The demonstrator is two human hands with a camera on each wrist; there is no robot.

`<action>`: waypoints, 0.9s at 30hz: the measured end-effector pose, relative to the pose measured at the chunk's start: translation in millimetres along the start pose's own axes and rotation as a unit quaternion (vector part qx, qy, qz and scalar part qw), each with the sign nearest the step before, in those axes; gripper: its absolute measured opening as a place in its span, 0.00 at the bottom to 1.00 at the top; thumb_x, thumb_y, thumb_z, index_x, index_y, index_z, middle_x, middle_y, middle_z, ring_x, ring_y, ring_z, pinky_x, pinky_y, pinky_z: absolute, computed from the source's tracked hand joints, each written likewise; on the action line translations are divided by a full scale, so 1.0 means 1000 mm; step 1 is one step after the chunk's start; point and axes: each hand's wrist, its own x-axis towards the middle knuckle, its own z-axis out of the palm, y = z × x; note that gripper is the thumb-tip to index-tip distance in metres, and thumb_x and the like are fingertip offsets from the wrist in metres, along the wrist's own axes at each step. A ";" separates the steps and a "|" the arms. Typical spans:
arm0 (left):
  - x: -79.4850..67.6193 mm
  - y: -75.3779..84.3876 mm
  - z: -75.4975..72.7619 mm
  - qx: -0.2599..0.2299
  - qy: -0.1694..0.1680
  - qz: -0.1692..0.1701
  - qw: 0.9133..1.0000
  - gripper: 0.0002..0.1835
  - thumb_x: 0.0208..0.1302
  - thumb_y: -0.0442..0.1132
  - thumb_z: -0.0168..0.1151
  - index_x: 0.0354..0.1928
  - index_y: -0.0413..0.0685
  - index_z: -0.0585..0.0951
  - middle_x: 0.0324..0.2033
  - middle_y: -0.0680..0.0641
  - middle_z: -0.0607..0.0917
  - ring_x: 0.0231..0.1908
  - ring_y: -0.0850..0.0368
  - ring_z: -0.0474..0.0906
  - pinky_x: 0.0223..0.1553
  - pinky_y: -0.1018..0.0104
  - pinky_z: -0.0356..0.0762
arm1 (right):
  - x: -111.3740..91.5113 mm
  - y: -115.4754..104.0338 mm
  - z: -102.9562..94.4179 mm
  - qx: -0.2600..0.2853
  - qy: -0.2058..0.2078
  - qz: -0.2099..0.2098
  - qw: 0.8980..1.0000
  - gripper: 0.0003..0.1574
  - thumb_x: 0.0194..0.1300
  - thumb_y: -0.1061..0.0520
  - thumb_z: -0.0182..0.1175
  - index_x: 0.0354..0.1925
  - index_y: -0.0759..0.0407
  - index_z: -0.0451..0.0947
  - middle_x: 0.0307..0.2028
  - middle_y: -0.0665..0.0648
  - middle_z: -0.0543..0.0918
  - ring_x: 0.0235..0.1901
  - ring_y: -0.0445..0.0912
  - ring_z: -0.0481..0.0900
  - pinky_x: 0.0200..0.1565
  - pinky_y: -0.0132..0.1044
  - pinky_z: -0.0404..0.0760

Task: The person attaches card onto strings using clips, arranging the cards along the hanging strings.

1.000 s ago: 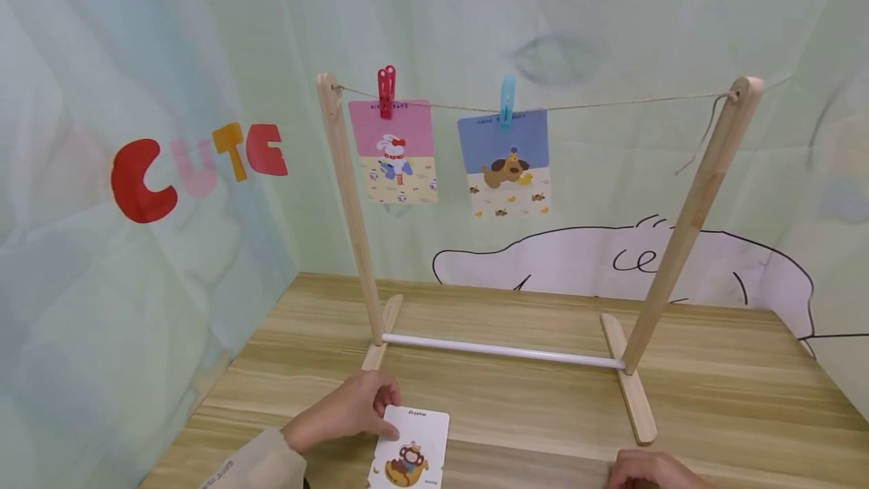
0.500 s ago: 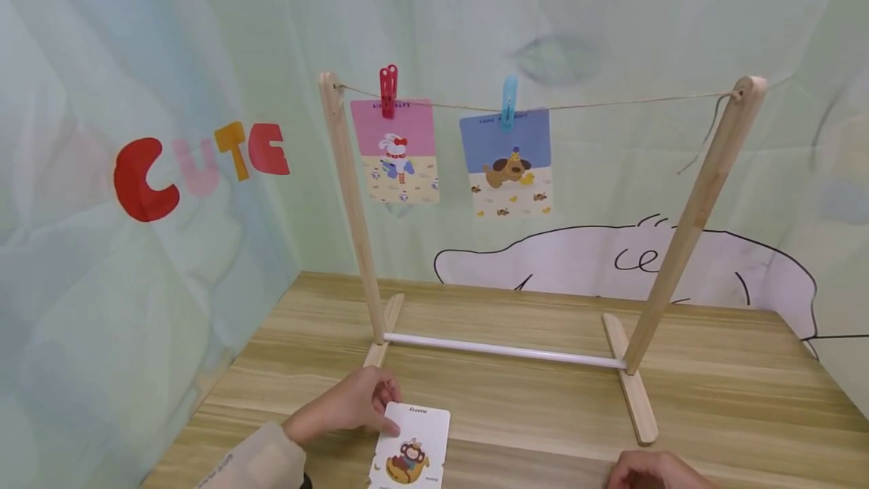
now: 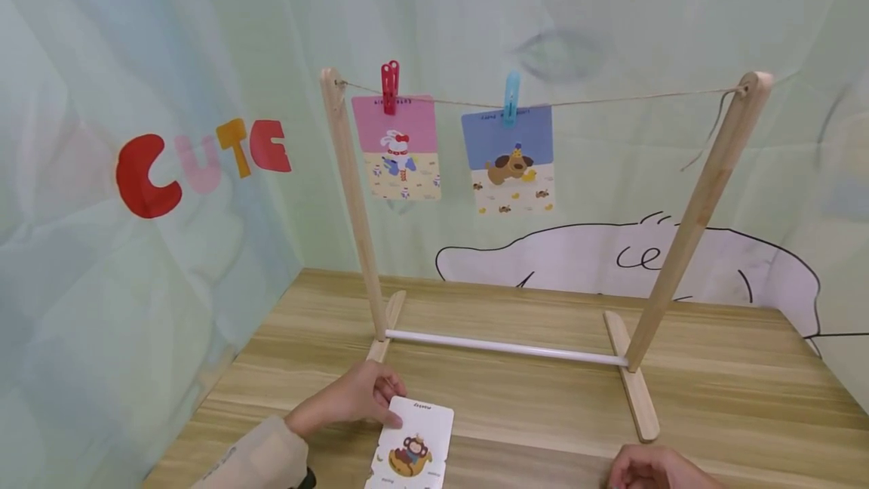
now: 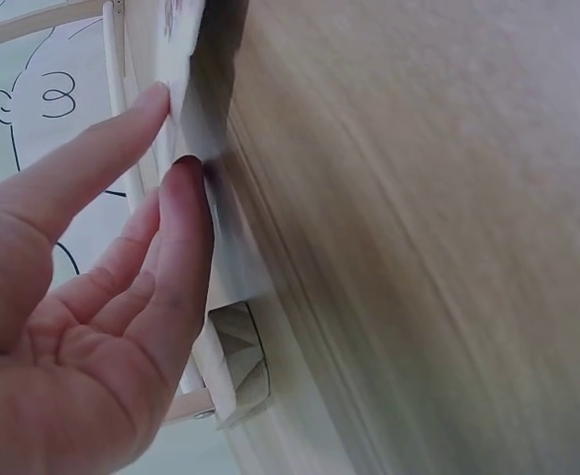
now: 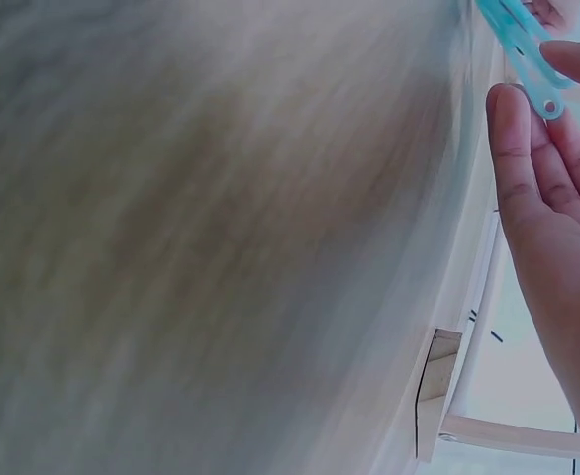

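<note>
My left hand (image 3: 356, 398) pinches the upper left edge of a white card (image 3: 416, 436) with a monkey on a banana, low in the head view. In the left wrist view, its thumb and forefinger meet the card seen nearly edge-on. My right hand (image 3: 655, 468) is at the bottom right, over the table, partly cut off by the frame. A light blue clothespin (image 5: 520, 42) shows in the right wrist view, pinched at its handle end between thumb and fingers. The head view hides this clothespin.
A wooden stand (image 3: 702, 206) with a white crossbar (image 3: 505, 347) stands on the table (image 3: 543, 413). From its string (image 3: 631, 98), a red clothespin (image 3: 390, 89) holds a pink rabbit card (image 3: 400, 172), and a blue clothespin (image 3: 511, 100) holds a dog card (image 3: 505, 138).
The scene sits slightly higher in the head view than before. Both hands and the monkey card keep nearly the same places on the table.
</note>
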 end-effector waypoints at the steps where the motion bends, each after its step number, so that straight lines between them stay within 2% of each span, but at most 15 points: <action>1: 0.000 0.000 0.000 -0.006 0.001 0.000 1.000 0.16 0.45 0.25 0.79 0.37 0.31 0.82 0.27 0.46 0.83 0.28 0.58 0.79 0.30 0.72 0.80 | 0.000 0.001 0.000 0.002 -0.001 -0.007 1.000 0.16 0.65 0.79 0.48 0.47 0.71 0.75 0.43 0.47 0.83 0.43 0.39 0.81 0.46 0.34 0.82; 5: 0.000 -0.001 -0.001 -0.021 0.007 -0.001 1.000 0.16 0.45 0.24 0.78 0.37 0.30 0.82 0.27 0.46 0.82 0.28 0.58 0.79 0.31 0.72 0.80 | -0.001 0.003 0.000 0.007 -0.001 -0.029 1.000 0.17 0.63 0.79 0.49 0.48 0.71 0.74 0.44 0.49 0.84 0.43 0.40 0.81 0.45 0.35 0.82; 9: -0.001 -0.003 -0.001 -0.028 0.007 -0.009 1.000 0.16 0.46 0.25 0.78 0.38 0.30 0.83 0.28 0.46 0.82 0.30 0.56 0.79 0.31 0.72 0.80 | -0.001 0.003 -0.002 0.022 0.011 -0.018 1.000 0.14 0.64 0.77 0.50 0.47 0.72 0.74 0.43 0.49 0.84 0.43 0.40 0.81 0.46 0.34 0.82; 13: -0.002 -0.003 -0.002 -0.036 0.007 -0.017 0.999 0.15 0.48 0.26 0.77 0.39 0.31 0.84 0.28 0.46 0.83 0.30 0.56 0.79 0.29 0.72 0.78 | -0.001 0.005 -0.005 0.026 0.004 -0.030 0.999 0.15 0.64 0.77 0.50 0.48 0.73 0.73 0.44 0.48 0.83 0.43 0.39 0.80 0.46 0.33 0.81; 18: -0.001 -0.002 -0.002 -0.043 0.011 -0.020 0.999 0.15 0.51 0.28 0.77 0.40 0.29 0.84 0.24 0.50 0.82 0.26 0.62 0.75 0.27 0.75 0.75 | -0.002 0.000 -0.009 0.031 -0.002 -0.048 0.998 0.16 0.63 0.76 0.52 0.50 0.73 0.72 0.45 0.50 0.83 0.42 0.40 0.80 0.47 0.36 0.80; 21: 0.000 -0.001 -0.003 -0.053 0.013 -0.024 0.998 0.15 0.54 0.29 0.75 0.42 0.28 0.84 0.22 0.52 0.80 0.24 0.65 0.72 0.25 0.76 0.73 | -0.001 -0.006 -0.012 0.012 -0.001 -0.066 0.998 0.18 0.62 0.77 0.54 0.51 0.72 0.73 0.44 0.54 0.83 0.42 0.42 0.82 0.46 0.40 0.81; 23: 0.000 0.000 -0.003 -0.062 0.014 -0.028 0.998 0.15 0.55 0.30 0.74 0.43 0.27 0.84 0.21 0.51 0.81 0.23 0.65 0.74 0.25 0.73 0.77 | 0.000 -0.008 -0.014 -0.006 0.000 -0.081 0.997 0.20 0.60 0.78 0.56 0.51 0.71 0.73 0.43 0.57 0.83 0.41 0.44 0.83 0.45 0.42 0.82; 27: -0.001 0.001 -0.004 -0.080 0.014 -0.032 0.996 0.16 0.57 0.29 0.73 0.45 0.25 0.82 0.24 0.45 0.86 0.24 0.62 0.81 0.29 0.60 0.85 | 0.001 -0.012 -0.016 -0.029 -0.001 -0.100 0.995 0.21 0.58 0.78 0.58 0.51 0.72 0.72 0.41 0.62 0.82 0.40 0.46 0.83 0.44 0.42 0.83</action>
